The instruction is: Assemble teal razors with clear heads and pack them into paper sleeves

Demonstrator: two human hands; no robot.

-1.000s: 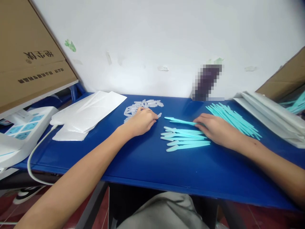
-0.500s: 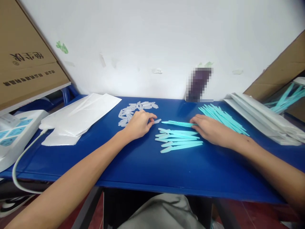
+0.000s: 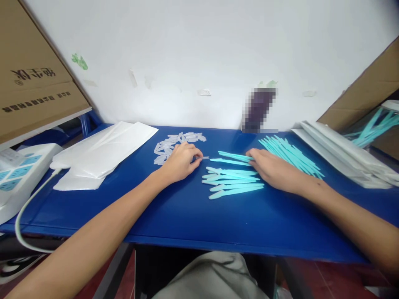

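Pinches a clear piece (image 3: 206, 158) in the grip of the left hand (image 3: 181, 161), well in from the near edge of the bench (image 3: 183, 211), just left of turquoise sticks (image 3: 235, 156) clamped by the right hand (image 3: 268, 167), roughly parallel to the far edge, apart at the tips.

Two bare forearms reach in from the lower corners, angling inward and away from the wearer. The left forearm (image 3: 106, 222) runs diagonally up to the left hand (image 3: 179, 164), which is palm down, its thumb (image 3: 194, 165) and index finger (image 3: 197, 153) curved into a small pinch. The right forearm (image 3: 349, 216) slants up to the right hand (image 3: 271, 169), back upward, fingers (image 3: 254, 153) bunched and pointing left in a light grip. The hands are level and apart.
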